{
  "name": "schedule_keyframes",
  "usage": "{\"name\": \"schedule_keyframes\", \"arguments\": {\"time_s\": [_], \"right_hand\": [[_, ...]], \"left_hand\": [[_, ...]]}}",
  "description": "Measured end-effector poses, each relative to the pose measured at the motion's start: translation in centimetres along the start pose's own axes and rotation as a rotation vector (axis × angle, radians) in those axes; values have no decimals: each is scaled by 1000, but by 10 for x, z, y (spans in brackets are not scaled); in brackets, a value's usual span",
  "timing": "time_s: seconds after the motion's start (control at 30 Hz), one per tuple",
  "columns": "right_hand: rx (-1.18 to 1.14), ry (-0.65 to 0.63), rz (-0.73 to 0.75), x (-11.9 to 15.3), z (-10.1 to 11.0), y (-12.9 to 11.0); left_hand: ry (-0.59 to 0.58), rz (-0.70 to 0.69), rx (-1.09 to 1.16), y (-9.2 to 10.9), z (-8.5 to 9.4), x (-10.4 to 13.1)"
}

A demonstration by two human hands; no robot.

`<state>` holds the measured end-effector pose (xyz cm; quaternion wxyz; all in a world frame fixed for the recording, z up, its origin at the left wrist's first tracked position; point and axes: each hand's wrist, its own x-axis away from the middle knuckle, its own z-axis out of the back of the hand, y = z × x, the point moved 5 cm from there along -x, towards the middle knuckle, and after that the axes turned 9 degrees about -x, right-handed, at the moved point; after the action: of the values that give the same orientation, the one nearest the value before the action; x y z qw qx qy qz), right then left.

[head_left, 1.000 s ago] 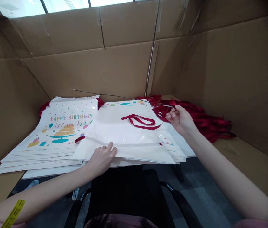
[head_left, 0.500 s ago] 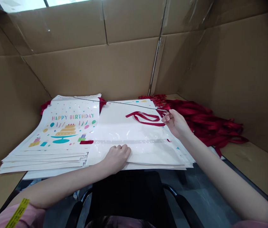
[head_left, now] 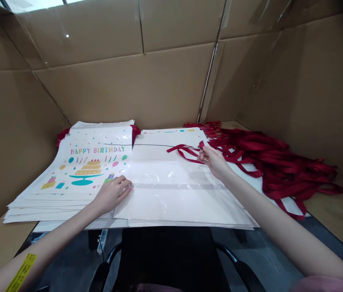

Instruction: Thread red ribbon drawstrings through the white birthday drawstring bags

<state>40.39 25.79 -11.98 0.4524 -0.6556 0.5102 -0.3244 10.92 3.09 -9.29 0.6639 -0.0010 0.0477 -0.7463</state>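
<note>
Several flat white paper bags (head_left: pixel 165 207) with a glossy, clear covering lie stacked in front of me. My right hand (head_left: pixel 209 159) is closed on a long thin dark rod (head_left: pixel 153 144), which stretches left above the bags. A dark red ribbon (head_left: pixel 183 152) loops on the bag beside those fingers; whether they also grip it, I cannot tell. My left hand (head_left: pixel 114 192) has its fingers pinched together at the bag's left edge, by the fold. What lies between those fingertips is hidden.
To the left is a pile of printed "Happy Birthday" bags (head_left: pixel 87 168) with a cake picture. A heap of dark red ribbons (head_left: pixel 293 170) spreads at the right. Cardboard walls (head_left: pixel 171 89) enclose the back and sides. A black chair (head_left: pixel 168 255) is below the table edge.
My left hand has moved left from the bag's front to its left edge, where a red ribbon end showed. The rod has lowered with my right hand. The view has shifted slightly.
</note>
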Motion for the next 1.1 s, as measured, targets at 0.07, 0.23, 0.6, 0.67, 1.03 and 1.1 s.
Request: {"name": "schedule_keyframes", "arguments": {"time_s": [0.07, 0.23, 0.6, 0.67, 1.03, 1.1], "right_hand": [[59, 2, -39, -11, -4, 11], [208, -78, -179, -34, -16, 36], [780, -92, -89, -57, -18, 41], [1023, -77, 38, -54, -17, 29], [1315, -374, -202, -8, 61, -8], [1323, -383, -314, 3, 84, -9]], "left_hand": [[15, 27, 24, -17, -1, 3], [-22, 89, 113, -51, -5, 6], [-121, 88, 288, -74, -19, -5], [-137, 85, 299, -75, -19, -8], [-258, 143, 511, -81, -23, -11], [-271, 149, 525, -81, -25, -12]]}}
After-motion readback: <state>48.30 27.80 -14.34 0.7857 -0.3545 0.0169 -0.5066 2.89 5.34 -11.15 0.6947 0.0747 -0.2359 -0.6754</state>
